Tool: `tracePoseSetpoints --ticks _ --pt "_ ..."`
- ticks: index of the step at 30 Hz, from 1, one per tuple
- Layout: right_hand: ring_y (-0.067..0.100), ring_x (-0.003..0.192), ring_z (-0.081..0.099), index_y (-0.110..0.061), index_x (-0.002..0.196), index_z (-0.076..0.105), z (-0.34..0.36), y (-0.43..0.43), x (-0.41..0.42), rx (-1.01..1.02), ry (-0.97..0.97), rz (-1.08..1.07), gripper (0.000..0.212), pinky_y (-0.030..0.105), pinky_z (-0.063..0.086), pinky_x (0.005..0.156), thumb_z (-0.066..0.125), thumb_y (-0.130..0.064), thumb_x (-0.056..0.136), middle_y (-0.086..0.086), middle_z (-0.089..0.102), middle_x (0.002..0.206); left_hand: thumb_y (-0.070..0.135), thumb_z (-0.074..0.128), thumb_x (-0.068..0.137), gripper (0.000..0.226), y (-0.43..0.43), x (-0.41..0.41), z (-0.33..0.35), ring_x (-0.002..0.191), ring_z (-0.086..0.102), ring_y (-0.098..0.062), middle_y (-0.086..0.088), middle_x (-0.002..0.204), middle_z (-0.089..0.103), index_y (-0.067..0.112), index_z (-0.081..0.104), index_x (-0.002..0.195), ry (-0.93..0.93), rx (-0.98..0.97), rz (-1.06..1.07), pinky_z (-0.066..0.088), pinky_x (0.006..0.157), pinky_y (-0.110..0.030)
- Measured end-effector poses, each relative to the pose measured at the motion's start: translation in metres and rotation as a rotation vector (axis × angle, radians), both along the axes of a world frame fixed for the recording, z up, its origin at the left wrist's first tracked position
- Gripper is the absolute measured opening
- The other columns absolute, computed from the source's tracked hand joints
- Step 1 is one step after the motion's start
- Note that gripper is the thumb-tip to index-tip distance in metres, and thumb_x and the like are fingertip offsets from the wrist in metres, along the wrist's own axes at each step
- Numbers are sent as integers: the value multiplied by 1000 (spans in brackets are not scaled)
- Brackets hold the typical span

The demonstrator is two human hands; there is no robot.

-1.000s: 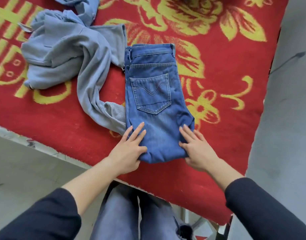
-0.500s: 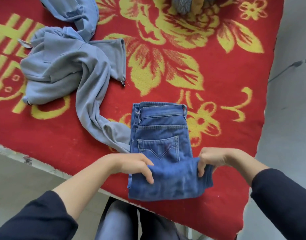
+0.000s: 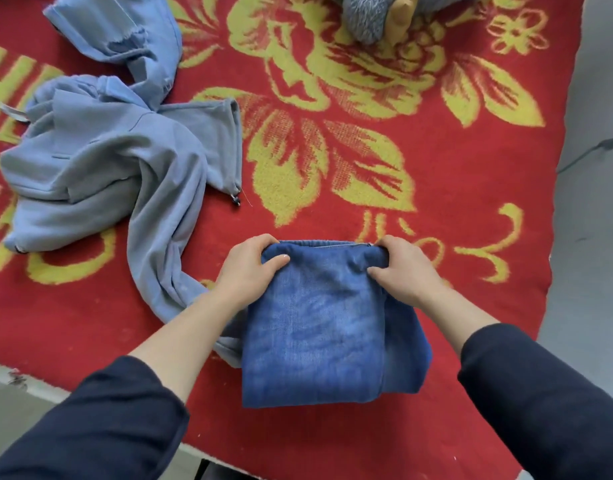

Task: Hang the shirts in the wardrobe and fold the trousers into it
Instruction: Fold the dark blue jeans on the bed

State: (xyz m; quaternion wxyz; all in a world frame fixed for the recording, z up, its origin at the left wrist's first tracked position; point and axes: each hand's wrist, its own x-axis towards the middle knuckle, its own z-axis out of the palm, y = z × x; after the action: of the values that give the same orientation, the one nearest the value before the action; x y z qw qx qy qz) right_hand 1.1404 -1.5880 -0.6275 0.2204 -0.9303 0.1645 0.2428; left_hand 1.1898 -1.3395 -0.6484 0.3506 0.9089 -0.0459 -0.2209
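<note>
Your left hand and right hand each grip a far corner of the jeans, thumbs on top and fingers curled round the folded edge. Held like that, one hand to a corner, the upper layer comes down level with the edge beneath it, so the bundle looks set to stay square instead of skewing. The jeans lie near you on the blanket, doubled over into a short packet; I judge the folding nearly finished, with the carry to the wardrobe not yet made. A grey garment lies crumpled to the left, and one long strip of it runs down to touch the jeans' near left side, so it may drag along when you lift. A plush toy sits at the far edge. The blanket is red with yellow flowers, soft and napped, so the denim should not slide. Grey floor shows on the right and at the near left; no wardrobe is in view.
</note>
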Motion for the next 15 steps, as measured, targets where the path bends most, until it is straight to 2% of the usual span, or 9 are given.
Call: tracePoseSetpoints --ticks 1,3,5,7,10,12,14,15 --pt "25 109 53 -16 113 58 -5 3 -2 -45 -24 52 33 39 43 86 57 -25 81 2 59 113 28 62 88 14 -2 0 -6 99 54 -19 5 99 63 24 63 101 -53 104 -44 43 86 -34" --pt "18 135 37 -19 136 50 -12 12 -1 46 -46 71 64 40 29 109 50 -35 74 -1 47 142 20 56 90 32 -8 0 -16 120 42 -23 2 120 55 25 57 122 -194 301 -195 30 107 -43" --pt "10 146 15 -22 148 33 -18 22 3 177 37 91 82 42 8 119 54 -40 71 -5 27 157 8 49 89 50 -17 3 -21 138 29 -23 -4 141 45 21 45 138 -243 282 -393 12 117 -42" --pt "10 148 0 -23 154 17 -27 27 11 117 143 210 92 45 -3 118 63 -37 75 -6 10 161 19 40 98 51 -23 7 -24 146 15 -20 -5 156 26 20 29 148 -80 172 -458 5 119 -34" --pt "14 148 -10 -23 155 2 -37 27 30 7 266 339 106 48 -5 118 69 -40 74 -5 -3 162 52 37 97 68 -22 17 -34 148 -2 -20 -4 161 4 22 13 152 288 206 -338 4 120 -38" --pt "16 148 -12 -21 155 1 -40 28 42 -30 348 394 111 51 -3 117 73 -41 73 -4 -7 162 61 48 85 84 -20 22 -38 146 -2 -19 -2 160 4 25 13 152 384 227 -317 10 118 -42" --pt "19 149 -4 -16 153 14 -40 33 50 -45 396 425 105 55 4 116 76 -37 71 -2 0 162 60 52 67 98 -18 24 -35 140 10 -22 -2 153 16 27 16 151 402 250 -323 22 114 -41" --pt "23 147 10 -15 146 26 -39 35 52 -37 392 412 96 56 11 113 78 -36 68 0 15 158 57 54 62 100 -18 25 -33 136 17 -24 -5 147 23 27 17 151 406 276 -331 27 111 -40"
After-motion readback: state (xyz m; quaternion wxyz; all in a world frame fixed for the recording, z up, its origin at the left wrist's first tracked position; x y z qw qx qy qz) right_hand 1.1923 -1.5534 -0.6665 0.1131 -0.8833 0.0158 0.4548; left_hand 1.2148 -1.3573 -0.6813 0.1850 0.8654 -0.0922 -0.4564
